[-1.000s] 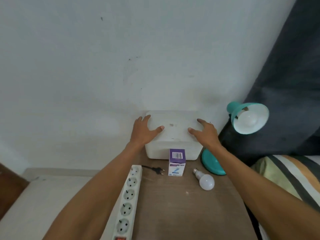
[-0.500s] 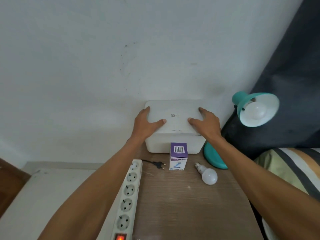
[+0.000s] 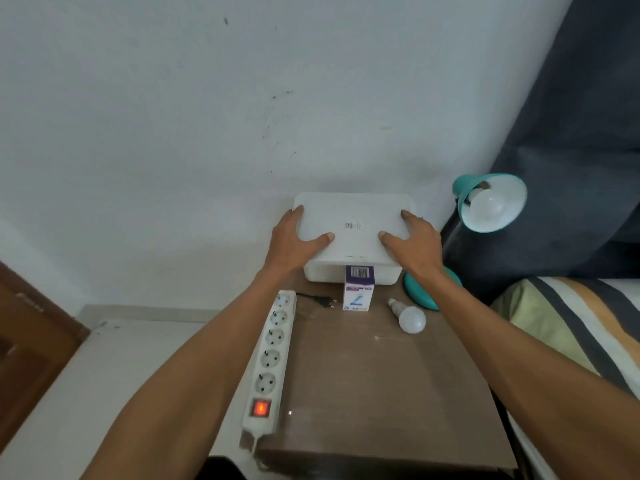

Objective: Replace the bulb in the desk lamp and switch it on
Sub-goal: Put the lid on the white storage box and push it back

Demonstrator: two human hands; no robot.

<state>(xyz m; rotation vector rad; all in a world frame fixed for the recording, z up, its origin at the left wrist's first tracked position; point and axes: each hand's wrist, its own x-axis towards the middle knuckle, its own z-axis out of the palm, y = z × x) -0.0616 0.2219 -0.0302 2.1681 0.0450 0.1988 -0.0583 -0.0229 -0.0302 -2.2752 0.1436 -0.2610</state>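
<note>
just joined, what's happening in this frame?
A person has both hands on the white box at the wall: left hand and right hand grip its sides. The teal lamp has a bulb fitted. A loose bulb and bulb carton lie untouched; the plug is out.

Barcode on bulb box (image 3: 359, 287) (lettering unreadable).
</note>
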